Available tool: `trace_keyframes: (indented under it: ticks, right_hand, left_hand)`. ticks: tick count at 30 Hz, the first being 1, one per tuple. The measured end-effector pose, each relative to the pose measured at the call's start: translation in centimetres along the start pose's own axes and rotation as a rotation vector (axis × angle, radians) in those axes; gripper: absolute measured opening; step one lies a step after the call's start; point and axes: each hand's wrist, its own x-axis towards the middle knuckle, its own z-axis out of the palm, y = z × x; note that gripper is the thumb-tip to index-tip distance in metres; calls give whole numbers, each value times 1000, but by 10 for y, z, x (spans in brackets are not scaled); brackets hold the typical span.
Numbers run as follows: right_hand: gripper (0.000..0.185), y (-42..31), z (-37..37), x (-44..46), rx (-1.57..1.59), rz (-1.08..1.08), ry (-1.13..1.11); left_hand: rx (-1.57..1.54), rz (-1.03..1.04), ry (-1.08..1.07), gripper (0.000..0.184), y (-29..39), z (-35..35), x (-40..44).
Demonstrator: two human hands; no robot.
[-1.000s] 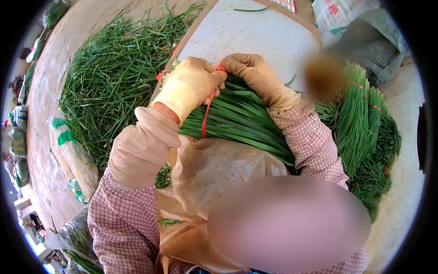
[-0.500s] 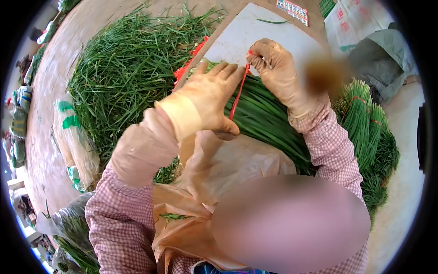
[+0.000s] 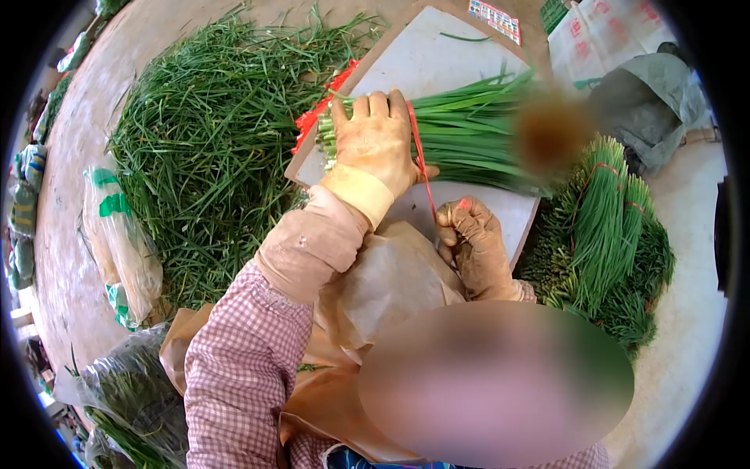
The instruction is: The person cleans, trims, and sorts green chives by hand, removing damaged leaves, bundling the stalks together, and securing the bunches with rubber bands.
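Note:
A bunch of long green garlic chives (image 3: 469,129) lies across a pale board (image 3: 418,51), its cut white ends to the left. My gloved left hand (image 3: 371,144) is clasped over the bunch near those ends, fingers on the far side and thumb on the near side. A red tie (image 3: 419,148) crosses the bunch just right of that hand. Its near end runs taut to my gloved right hand (image 3: 473,242), which pinches it below the bunch at the board's near edge. The underside of the bunch is hidden.
Loose green leaves (image 3: 226,141) form a big heap on the left, beside a plastic roll (image 3: 121,242). Tied bunches (image 3: 609,227) are stacked at the right. A grey-green bag (image 3: 652,105) stands behind them, and a brown apron (image 3: 391,281) covers my lap.
My right hand has come from beyond the bunch to its near side, drawing the red tie toward me. The bunch now lies more level across the board, my left hand still on it.

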Motion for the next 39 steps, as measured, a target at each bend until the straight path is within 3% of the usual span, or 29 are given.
trace_keyframes:
  ticks: [3, 5, 7, 9, 10, 11, 13, 14, 17, 18, 20, 21, 22, 23, 26, 29, 31, 33, 35, 37, 39]
  right_hand:
    - [13, 7, -14, 9, 52, 30, 71]
    - [14, -3, -17, 26, 66, 233, -21]
    - [14, -13, -16, 31, 7, 272, -100]
    - [16, -23, -6, 31, -261, 416, -133]
    - [15, -14, -10, 35, -293, 430, -173]
    - [15, -18, -12, 35, -300, 423, -171]
    - [18, -32, -7, 28, -432, 504, -208]
    - [12, -36, 0, 25, -517, 487, -143]
    - [9, -25, -1, 38, -566, 347, -115]
    - [13, -29, -2, 43, -541, 478, -89]
    - [15, -35, 13, 39, -615, 390, -33]
    - [18, -36, 20, 38, -685, 294, 29]
    - [23, -5, 5, 46, -650, -4, 18]
    - [23, 8, -1, 50, -669, -100, 9]
    - [23, 10, 4, 50, -715, -201, 9]
    - [22, 5, 12, 53, -710, -236, -9]
    - [22, 3, 16, 54, -707, -257, -21]
    - [22, 3, 18, 53, -714, -268, -24]
    - [22, 7, 21, 53, -730, -295, -25]
    - [21, 9, 27, 56, -733, -324, -34]
    - [21, 2, 32, 61, -743, -336, -31]
  left_hand:
    - [-31, 18, -49, 108, 5, -14, -1]
    - [61, 104, -250, 114, 0, -30, -2]
    - [-8, 163, -410, 111, -11, -64, 7]
    - [-102, 190, -400, 104, -18, -84, 26]
    - [-71, 279, -254, 101, -22, -77, 35]
    - [-73, 281, -244, 101, -24, -71, 44]
    - [-85, 262, -549, 103, -25, -57, 56]
    - [-141, 232, -638, 104, -27, -44, 54]
    - [-256, 218, -618, 104, -24, -37, 41]
    - [-255, 213, -628, 104, -23, -36, 37]
    - [-427, 208, -618, 100, -23, -40, 31]
    - [-495, 178, -560, 97, -23, -41, 24]
    - [-531, 211, -462, 97, -23, -41, 15]
    - [-566, 236, -368, 97, -23, -41, 5]
    - [-757, 283, -74, 102, -21, -62, -10]
    - [-842, 425, 482, 120, -5, -67, -7]
    - [-838, 421, 620, 132, -2, -82, -11]
    - [-804, 359, 689, 129, -10, -44, -25]
    - [-944, 91, 324, 128, -24, 17, -36]
    - [-933, 134, 455, 123, -7, 43, -15]
    - [-976, 127, 522, 120, -4, -1, -38]
